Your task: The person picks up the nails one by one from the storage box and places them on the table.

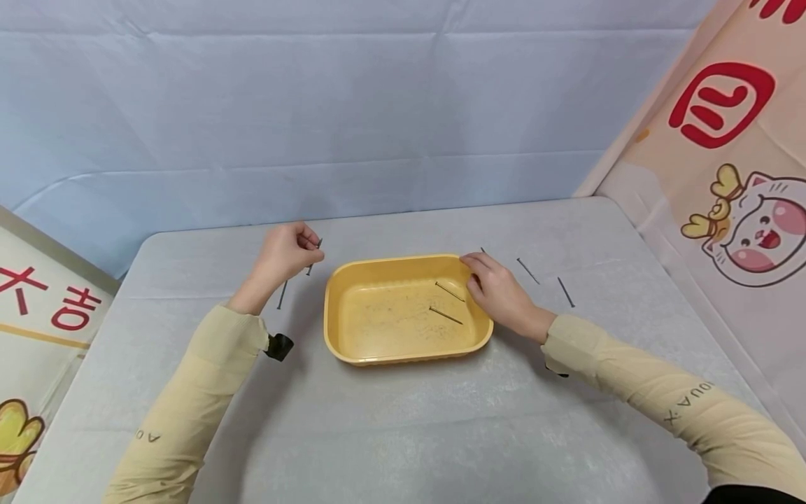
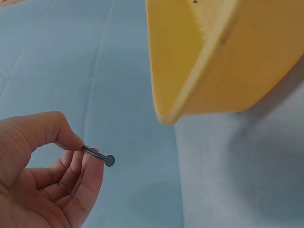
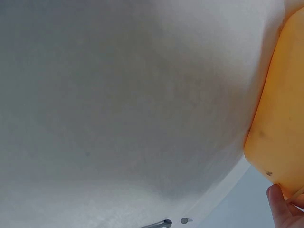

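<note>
My left hand point(image 1: 286, 253) pinches a dark nail point(image 2: 96, 153) between thumb and fingers, its flat head turned outward in the left wrist view. That hand is above the table, just left of a yellow plastic tray point(image 1: 371, 355). At the tray's far right corner, my right hand point(image 1: 504, 290) grips the rim, and the right wrist view catches only some fingertips point(image 3: 275, 199) at that rim. Inside the tray lie two nails, one nearer the back point(image 1: 450, 291) and another in front of it point(image 1: 446, 316).
Another nail point(image 1: 282, 295) lies on the grey-covered table point(image 1: 403, 434) beside my left wrist. Right of the tray are two nails, an inner one point(image 1: 527, 271) and an outer one point(image 1: 566, 292); a nail tip point(image 1: 483, 250) shows behind my right hand. A cloth backdrop point(image 1: 378, 105) borders the far edge.
</note>
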The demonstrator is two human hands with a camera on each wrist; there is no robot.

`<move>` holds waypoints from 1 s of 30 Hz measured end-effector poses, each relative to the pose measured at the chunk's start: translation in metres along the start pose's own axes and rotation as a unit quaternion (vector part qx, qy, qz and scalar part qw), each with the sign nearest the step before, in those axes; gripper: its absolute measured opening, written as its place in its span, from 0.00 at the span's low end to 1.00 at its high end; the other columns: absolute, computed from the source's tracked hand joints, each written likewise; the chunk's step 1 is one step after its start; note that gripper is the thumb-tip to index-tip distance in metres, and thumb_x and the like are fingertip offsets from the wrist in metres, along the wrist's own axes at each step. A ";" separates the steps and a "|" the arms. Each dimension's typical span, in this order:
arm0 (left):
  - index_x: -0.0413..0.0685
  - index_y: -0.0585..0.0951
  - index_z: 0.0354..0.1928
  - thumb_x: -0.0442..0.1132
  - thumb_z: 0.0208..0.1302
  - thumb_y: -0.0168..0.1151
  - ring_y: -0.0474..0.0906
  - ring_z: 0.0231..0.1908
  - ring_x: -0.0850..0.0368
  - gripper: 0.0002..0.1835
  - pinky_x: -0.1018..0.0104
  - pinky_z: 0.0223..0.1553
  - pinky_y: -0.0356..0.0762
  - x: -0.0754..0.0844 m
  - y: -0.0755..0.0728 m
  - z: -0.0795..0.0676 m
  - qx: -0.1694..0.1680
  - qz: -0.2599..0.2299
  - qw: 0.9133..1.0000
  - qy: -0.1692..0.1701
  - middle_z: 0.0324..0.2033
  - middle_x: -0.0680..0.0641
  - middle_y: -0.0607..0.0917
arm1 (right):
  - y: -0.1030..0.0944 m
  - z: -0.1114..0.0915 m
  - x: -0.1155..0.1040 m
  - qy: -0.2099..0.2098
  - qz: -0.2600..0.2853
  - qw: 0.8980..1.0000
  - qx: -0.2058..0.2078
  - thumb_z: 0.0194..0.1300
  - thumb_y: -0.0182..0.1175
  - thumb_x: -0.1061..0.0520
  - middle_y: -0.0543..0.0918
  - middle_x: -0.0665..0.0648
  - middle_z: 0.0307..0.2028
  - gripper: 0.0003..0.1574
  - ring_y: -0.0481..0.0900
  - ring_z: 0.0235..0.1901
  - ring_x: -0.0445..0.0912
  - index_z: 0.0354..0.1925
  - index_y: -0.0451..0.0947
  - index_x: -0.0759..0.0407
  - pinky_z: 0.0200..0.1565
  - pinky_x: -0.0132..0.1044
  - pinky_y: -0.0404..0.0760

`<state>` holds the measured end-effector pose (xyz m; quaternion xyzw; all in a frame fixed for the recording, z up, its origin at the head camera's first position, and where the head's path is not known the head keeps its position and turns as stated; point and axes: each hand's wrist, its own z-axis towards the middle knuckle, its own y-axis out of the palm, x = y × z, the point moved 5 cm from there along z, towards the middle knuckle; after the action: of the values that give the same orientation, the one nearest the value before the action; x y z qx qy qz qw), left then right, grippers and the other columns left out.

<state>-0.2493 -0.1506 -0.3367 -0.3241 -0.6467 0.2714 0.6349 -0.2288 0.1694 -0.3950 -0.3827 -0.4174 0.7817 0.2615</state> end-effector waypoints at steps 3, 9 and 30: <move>0.38 0.76 0.36 0.34 0.53 0.58 0.73 0.29 0.52 0.08 0.64 0.30 0.73 -0.003 0.000 -0.001 0.000 -0.003 1.000 -0.004 0.30 0.43 0.78 | 0.000 0.000 0.000 -0.002 0.000 1.000 0.001 0.60 0.50 0.68 0.73 0.66 0.50 0.21 0.74 0.48 0.55 0.53 0.71 0.73 0.46 0.45 0.77; 0.38 0.76 0.36 0.34 0.54 0.58 0.73 0.29 0.52 0.08 0.63 0.30 0.72 -0.009 0.001 -0.002 0.003 -0.001 1.000 -0.006 0.30 0.43 0.78 | -0.001 0.000 0.001 0.000 0.002 1.000 0.000 0.60 0.50 0.68 0.73 0.66 0.50 0.22 0.75 0.48 0.55 0.53 0.71 0.73 0.46 0.44 0.77; 0.37 0.75 0.36 0.34 0.53 0.59 0.78 0.28 0.49 0.09 0.66 0.29 0.76 -0.033 0.005 -0.011 -0.010 -0.019 0.999 -0.038 0.30 0.42 0.79 | -0.001 0.000 0.001 0.006 0.000 1.000 -0.005 0.60 0.49 0.67 0.73 0.66 0.51 0.22 0.74 0.49 0.56 0.53 0.70 0.72 0.47 0.45 0.77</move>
<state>-0.2388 -0.1732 -0.3606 -0.3072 -0.6794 0.2647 0.6115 -0.2293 0.1704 -0.3949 -0.3885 -0.4195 0.7775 0.2618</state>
